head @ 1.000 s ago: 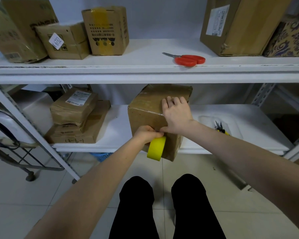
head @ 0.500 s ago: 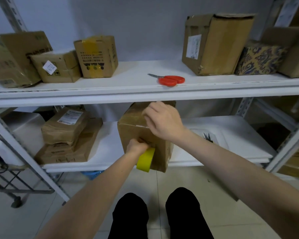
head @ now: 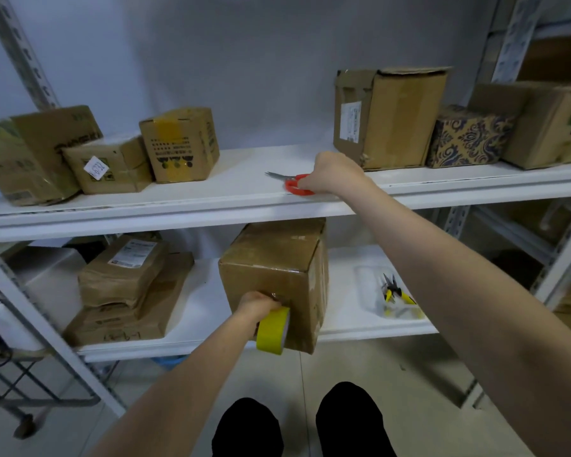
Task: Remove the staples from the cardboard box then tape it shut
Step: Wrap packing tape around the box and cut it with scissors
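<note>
The right hand (head: 331, 174) is covering part of the red handles of the scissors (head: 293, 190). The upper shelf (head: 178, 207) is hiding the rear top of the cardboard box (head: 277, 262). The fingertips of the left hand (head: 256, 303) are lying hidden behind the tape roll (head: 272, 331). Print on the shipping label (head: 350, 122) is showing too small to read.

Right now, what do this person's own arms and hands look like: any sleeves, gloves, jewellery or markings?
The left hand and right hand are bare, with no gloves and no ring, watch or band to be seen. No sleeve shows on either forearm, right up to the frame's lower edge. No markings, straps or cables are visible on them. The only clothing in view is the black trousers below.
</note>
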`<state>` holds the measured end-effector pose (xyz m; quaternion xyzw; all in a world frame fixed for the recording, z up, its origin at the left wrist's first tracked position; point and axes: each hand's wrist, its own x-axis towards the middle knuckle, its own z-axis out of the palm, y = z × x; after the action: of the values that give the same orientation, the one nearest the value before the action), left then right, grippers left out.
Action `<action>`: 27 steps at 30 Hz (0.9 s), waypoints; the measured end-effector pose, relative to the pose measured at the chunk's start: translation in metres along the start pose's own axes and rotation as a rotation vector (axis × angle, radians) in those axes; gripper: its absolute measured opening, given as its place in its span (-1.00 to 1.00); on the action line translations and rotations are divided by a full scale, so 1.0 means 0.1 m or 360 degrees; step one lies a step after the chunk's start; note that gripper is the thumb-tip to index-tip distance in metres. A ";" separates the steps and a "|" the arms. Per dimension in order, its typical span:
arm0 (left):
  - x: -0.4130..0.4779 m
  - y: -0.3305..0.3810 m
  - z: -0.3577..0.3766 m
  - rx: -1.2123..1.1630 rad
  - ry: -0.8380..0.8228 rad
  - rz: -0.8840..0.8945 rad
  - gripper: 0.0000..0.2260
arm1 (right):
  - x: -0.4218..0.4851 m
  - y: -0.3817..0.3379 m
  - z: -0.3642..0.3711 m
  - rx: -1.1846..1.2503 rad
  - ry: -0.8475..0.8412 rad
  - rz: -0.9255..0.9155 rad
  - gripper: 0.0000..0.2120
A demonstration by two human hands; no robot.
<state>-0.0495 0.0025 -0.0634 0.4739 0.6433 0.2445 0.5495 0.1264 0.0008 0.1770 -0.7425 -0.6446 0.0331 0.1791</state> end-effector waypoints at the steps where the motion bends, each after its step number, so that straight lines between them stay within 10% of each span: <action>1: 0.11 -0.05 -0.01 0.0007 -0.0018 -0.0002 -0.51 | -0.01 0.00 -0.02 -0.0004 -0.0005 0.0010 -0.51; 9: -0.32 0.17 0.02 -0.0093 0.0064 -0.0014 -0.93 | -0.33 0.02 0.04 -0.0064 0.0084 -0.0208 -0.71; 14: -0.27 0.11 0.05 -0.0103 0.0189 0.0108 -0.86 | -0.77 0.37 0.34 0.0883 -0.0413 -0.0391 -0.63; 27: -0.23 0.08 0.08 -0.0219 0.0306 0.0100 -0.90 | -1.09 1.21 1.25 0.0711 -0.1648 -0.0011 -0.35</action>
<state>-0.0404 -0.0160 -0.0478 0.4294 0.6595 0.3496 0.5085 0.1874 -0.0890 0.0033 -0.5712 -0.6282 0.5282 -0.0075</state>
